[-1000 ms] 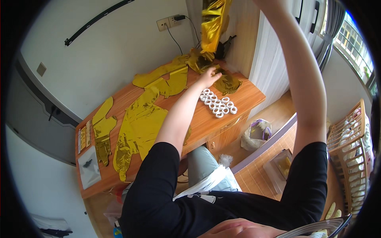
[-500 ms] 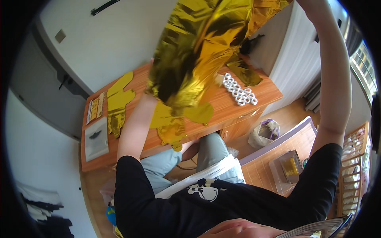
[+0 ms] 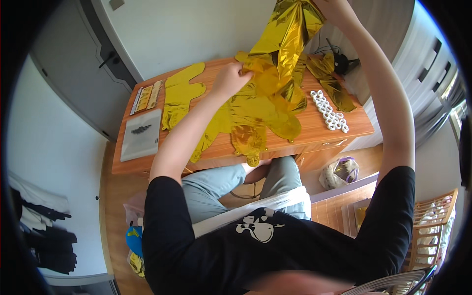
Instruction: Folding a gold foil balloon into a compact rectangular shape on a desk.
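A large, flat gold foil balloon [image 3: 290, 42] hangs over the far side of the wooden table, its lower folds on other foil. My right hand [image 3: 336, 12], raised at the top edge of the view, is closed on its upper part. My left hand [image 3: 232, 78] pinches the lower left part, thumb and fingers pressed together. Below it several flat gold foil balloons [image 3: 241, 115] overlap in the table's middle, their rounded ends reaching the front edge. One more gold foil balloon [image 3: 179, 93] lies flat at the left, and folded foil [image 3: 339, 91] lies at the right.
Small white rolls [image 3: 328, 112] lie in rows on the table's right. A clear bag with black pieces [image 3: 140, 130] and a strip of cards [image 3: 147, 97] lie on its left. A dark object with cables [image 3: 341, 63] stands at the back right. An open plastic bag [image 3: 339, 172] is on the floor.
The balloon, held higher and nearer before, has come down toward the table's far side. Both hands have shifted with it, and my left hand's grip now shows. The view has also shifted.
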### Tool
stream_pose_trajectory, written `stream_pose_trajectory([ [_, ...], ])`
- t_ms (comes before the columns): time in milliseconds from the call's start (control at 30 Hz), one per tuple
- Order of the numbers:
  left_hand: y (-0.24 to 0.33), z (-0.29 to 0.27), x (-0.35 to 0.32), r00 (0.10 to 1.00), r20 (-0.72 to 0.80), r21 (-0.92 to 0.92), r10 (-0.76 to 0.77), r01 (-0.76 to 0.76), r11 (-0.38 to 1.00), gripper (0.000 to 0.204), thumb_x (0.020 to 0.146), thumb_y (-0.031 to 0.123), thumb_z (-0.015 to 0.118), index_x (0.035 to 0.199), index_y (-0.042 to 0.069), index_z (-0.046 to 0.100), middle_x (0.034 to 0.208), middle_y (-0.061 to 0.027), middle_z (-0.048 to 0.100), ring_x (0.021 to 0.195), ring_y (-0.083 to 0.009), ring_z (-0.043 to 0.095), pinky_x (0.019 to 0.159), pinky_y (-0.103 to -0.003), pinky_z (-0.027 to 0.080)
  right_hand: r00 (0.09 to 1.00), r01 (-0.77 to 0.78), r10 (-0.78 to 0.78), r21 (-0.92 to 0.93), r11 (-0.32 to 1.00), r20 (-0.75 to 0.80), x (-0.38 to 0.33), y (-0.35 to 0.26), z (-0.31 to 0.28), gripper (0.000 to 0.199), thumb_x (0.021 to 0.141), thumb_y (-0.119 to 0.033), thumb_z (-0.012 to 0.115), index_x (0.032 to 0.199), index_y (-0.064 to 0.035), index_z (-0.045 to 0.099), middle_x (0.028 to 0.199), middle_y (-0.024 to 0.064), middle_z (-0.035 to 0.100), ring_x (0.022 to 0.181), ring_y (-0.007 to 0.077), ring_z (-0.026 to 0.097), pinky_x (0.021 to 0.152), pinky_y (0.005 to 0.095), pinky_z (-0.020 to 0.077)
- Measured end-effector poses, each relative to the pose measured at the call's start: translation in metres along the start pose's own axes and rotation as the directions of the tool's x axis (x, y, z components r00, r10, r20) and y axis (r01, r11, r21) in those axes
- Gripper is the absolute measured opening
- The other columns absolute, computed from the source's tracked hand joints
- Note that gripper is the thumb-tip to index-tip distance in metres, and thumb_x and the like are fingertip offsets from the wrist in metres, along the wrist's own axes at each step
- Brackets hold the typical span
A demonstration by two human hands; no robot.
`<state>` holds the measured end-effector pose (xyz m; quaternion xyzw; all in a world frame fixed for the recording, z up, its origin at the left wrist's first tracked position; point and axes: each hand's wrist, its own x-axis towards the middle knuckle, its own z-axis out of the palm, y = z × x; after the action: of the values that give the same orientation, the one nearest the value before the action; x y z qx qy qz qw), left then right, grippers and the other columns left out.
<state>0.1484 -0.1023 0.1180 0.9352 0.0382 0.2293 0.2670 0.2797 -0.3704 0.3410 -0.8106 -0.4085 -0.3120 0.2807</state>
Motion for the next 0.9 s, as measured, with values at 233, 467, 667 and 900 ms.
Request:
stream_pose_trajectory([
  [233,-0.039,0.024,0.039,0.834,-0.518,0.100,0.187,-0.158,0.982,0.019,0.093,0.028,0.072,0.098,0.011,0.079,0.093,-0.0096,0.075,0.090,-0.0282,0.069,0.079,-0.043,0.053,0.866,0.472,-0.452,0.050,0.880,-0.217,-0.106,-0.043,0.004,0.021,0.090,-0.009,0.067,0.110,-0.0085,0.074,0.106,0.0113,0.074,0.095,0.0331,0.070,0.083,0.0403,0.0548],
  [467,-0.121,0.050,0.039,0.825,-0.487,0.141,0.286,-0.249,0.958,0.031,0.085,-0.002,0.069,0.104,0.019,0.082,0.118,-0.0026,0.076,0.118,-0.0262,0.065,0.105,-0.041,0.050,0.795,0.567,-0.597,0.222,0.794,0.105,-0.262,-0.037,0.101,0.028,0.082,-0.008,0.074,0.110,-0.0078,0.077,0.114,0.0069,0.076,0.107,0.0249,0.071,0.090,0.0409,0.0563],
  [667,-0.157,0.057,0.012,0.961,-0.221,0.479,0.168,-0.043,0.877,0.049,0.088,0.012,0.075,0.135,0.021,0.067,0.148,-0.0036,0.058,0.140,-0.0269,0.047,0.114,-0.048,0.037,0.846,0.297,-0.432,0.398,0.868,0.312,-0.327,-0.038,0.174,0.032,0.086,-0.018,0.076,0.117,-0.0121,0.075,0.124,0.0071,0.072,0.117,0.0286,0.066,0.095,0.0431,0.0530],
  [900,-0.150,0.029,0.001,0.975,0.062,0.444,-0.215,0.166,0.880,0.049,0.098,0.040,0.065,0.142,0.019,0.060,0.147,-0.0073,0.058,0.136,-0.0276,0.054,0.110,-0.050,0.040,0.847,0.191,-0.355,0.398,0.897,0.395,-0.321,-0.045,0.175,0.035,0.089,-0.020,0.074,0.124,-0.0115,0.073,0.129,0.0090,0.069,0.123,0.0300,0.061,0.104,0.0451,0.0458],
])
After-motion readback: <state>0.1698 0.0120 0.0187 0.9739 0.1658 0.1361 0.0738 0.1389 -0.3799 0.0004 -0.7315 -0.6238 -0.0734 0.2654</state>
